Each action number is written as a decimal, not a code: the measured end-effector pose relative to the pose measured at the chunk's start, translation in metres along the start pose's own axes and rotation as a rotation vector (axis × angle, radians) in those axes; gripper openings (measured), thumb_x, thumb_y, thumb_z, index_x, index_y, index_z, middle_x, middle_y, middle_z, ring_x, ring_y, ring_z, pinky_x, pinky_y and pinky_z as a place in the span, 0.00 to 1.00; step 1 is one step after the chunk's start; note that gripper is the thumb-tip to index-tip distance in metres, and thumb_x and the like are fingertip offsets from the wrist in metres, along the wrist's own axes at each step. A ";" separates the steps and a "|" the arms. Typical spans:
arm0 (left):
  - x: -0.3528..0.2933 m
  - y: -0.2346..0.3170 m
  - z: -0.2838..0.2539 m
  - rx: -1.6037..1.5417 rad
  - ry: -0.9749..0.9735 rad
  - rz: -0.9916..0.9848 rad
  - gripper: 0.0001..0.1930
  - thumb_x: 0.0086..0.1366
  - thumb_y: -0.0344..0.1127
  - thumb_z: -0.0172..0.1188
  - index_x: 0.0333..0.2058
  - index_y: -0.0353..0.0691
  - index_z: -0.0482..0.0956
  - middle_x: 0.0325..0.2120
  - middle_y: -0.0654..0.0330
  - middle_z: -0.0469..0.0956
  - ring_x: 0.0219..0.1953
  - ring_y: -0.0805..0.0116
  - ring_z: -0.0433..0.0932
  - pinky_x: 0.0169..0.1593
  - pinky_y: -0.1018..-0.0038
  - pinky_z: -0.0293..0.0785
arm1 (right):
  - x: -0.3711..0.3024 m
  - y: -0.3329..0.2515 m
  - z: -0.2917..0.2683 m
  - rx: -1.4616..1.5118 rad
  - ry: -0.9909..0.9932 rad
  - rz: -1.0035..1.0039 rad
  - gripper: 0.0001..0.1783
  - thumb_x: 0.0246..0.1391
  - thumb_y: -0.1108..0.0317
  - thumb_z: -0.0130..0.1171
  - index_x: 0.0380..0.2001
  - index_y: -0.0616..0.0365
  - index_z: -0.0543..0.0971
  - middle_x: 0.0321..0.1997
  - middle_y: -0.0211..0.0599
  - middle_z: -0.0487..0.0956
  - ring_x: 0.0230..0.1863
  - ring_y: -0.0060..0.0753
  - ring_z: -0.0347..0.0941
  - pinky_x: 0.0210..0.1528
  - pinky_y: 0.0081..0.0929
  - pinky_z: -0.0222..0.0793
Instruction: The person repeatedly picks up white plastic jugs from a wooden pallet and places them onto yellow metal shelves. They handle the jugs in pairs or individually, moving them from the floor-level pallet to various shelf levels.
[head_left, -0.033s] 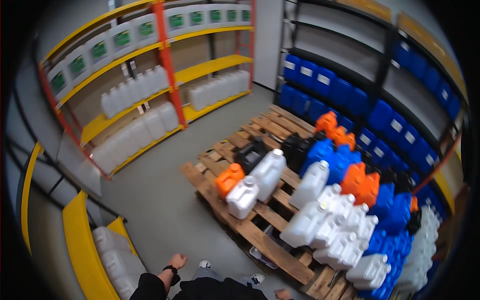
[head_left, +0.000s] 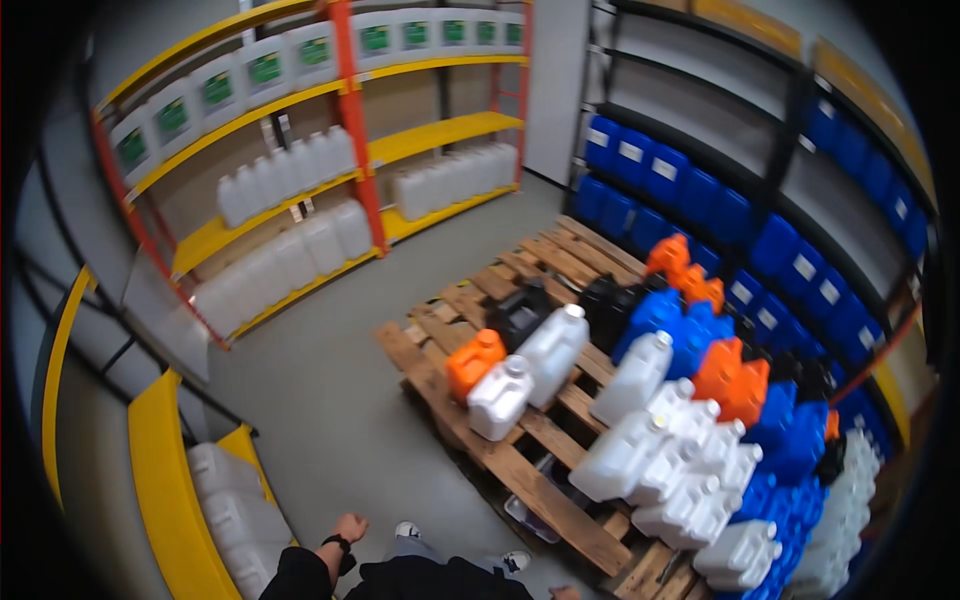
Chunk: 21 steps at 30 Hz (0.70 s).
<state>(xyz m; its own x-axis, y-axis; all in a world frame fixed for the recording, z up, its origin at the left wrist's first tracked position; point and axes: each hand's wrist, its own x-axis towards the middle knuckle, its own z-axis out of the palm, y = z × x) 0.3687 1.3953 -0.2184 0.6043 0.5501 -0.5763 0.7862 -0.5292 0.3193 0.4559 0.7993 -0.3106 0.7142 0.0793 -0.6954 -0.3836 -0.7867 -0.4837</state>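
Observation:
Low in the picture, my left hand [head_left: 350, 527] hangs over the grey floor with its fingers curled in and nothing visible in it. A dark band circles its wrist. Only a bit of my right hand [head_left: 565, 593] shows at the lower edge, near the pallet's front corner, and its fingers are hidden. Neither hand touches a canister. On the wooden pallet [head_left: 520, 470] stand a small white canister [head_left: 500, 400], an orange canister [head_left: 474, 364], a taller white canister [head_left: 556, 352] and a black canister [head_left: 517, 312].
White canisters [head_left: 680, 450] crowd the pallet's right side, with blue canisters [head_left: 785, 420] and orange canisters [head_left: 730, 380] behind. A yellow-and-red rack [head_left: 360, 130] holds white containers. Blue containers fill a black rack [head_left: 690, 125]. At left, a low yellow shelf [head_left: 160, 470] holds white canisters.
The whole scene has shifted slightly to the right in the picture. My right hand sits a little lower at the edge. The canisters stay in place on the pallet.

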 end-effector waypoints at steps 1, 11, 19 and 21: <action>-0.010 -0.047 0.010 -0.022 0.046 -0.088 0.24 0.61 0.52 0.58 0.41 0.35 0.84 0.40 0.42 0.83 0.46 0.41 0.81 0.52 0.54 0.76 | -0.002 -0.008 0.010 -0.013 -0.078 0.023 0.22 0.53 0.53 0.62 0.42 0.59 0.84 0.39 0.53 0.84 0.44 0.57 0.81 0.47 0.46 0.76; -0.071 -0.274 0.028 -0.531 -0.161 -0.645 0.23 0.58 0.52 0.59 0.39 0.38 0.87 0.40 0.49 0.85 0.47 0.48 0.82 0.53 0.63 0.77 | 0.064 -0.203 0.059 -0.208 -0.094 -0.295 0.27 0.64 0.46 0.50 0.45 0.59 0.83 0.46 0.55 0.83 0.50 0.57 0.78 0.49 0.47 0.73; 0.035 -0.329 -0.025 -0.521 0.061 -0.391 0.23 0.61 0.53 0.59 0.44 0.40 0.85 0.43 0.48 0.84 0.48 0.46 0.82 0.53 0.60 0.77 | 0.075 -0.402 0.124 -0.228 -0.280 -0.314 0.27 0.65 0.47 0.52 0.47 0.62 0.82 0.43 0.48 0.84 0.42 0.48 0.79 0.42 0.42 0.74; 0.057 -0.321 -0.048 -0.666 0.127 -0.424 0.22 0.61 0.53 0.60 0.43 0.40 0.85 0.41 0.49 0.85 0.47 0.48 0.82 0.52 0.60 0.77 | 0.084 -0.428 0.145 -0.225 -0.385 -0.296 0.23 0.68 0.53 0.47 0.47 0.62 0.80 0.40 0.42 0.83 0.40 0.45 0.78 0.40 0.40 0.75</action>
<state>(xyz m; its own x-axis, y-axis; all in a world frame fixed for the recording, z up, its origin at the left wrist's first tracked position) 0.1568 1.6280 -0.3178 0.2154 0.7087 -0.6719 0.8399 0.2166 0.4977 0.5955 1.2318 -0.2390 0.4901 0.5035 -0.7115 -0.0328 -0.8051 -0.5923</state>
